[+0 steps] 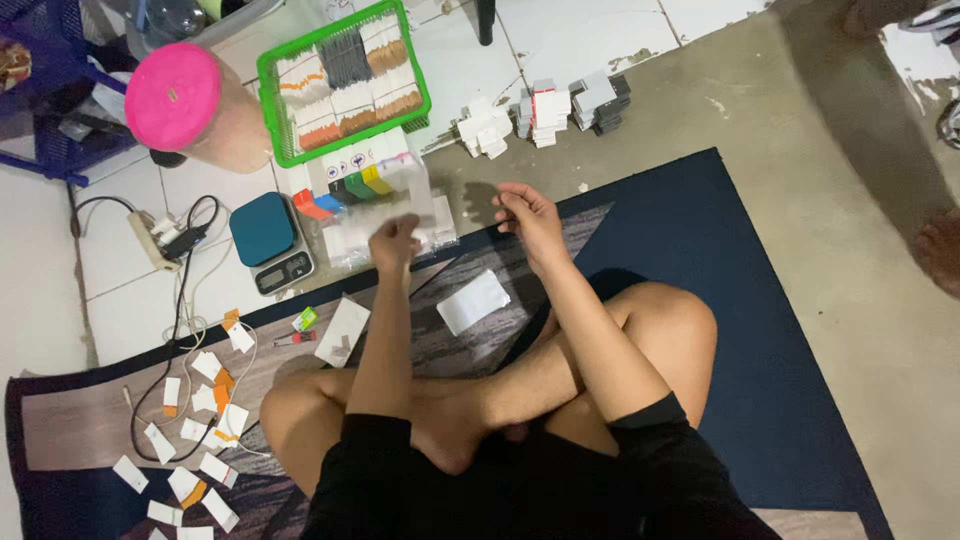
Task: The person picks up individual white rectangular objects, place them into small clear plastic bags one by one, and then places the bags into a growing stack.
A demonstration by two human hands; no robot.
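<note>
Hands over clear packets at the rug's edge

The left hand (pixel 393 243) curls loosely onto a stack of clear plastic packets (pixel 395 225) lying flat, long axis running left to right; whether it pinches one is unclear. The right hand (pixel 528 218) hovers half-curled, empty. A white packet (pixel 473 301) lies slantwise on the rug (pixel 700 260).

We have open rug (pixel 700 250) to the right of our hands. Ahead, a clear box of coloured items (pixel 365 195) and a green basket (pixel 343 80) block the way; a scale (pixel 270 240) and cables (pixel 185 300) crowd the left, with paper slips (pixel 190 440) scattered beyond our knee.
</note>
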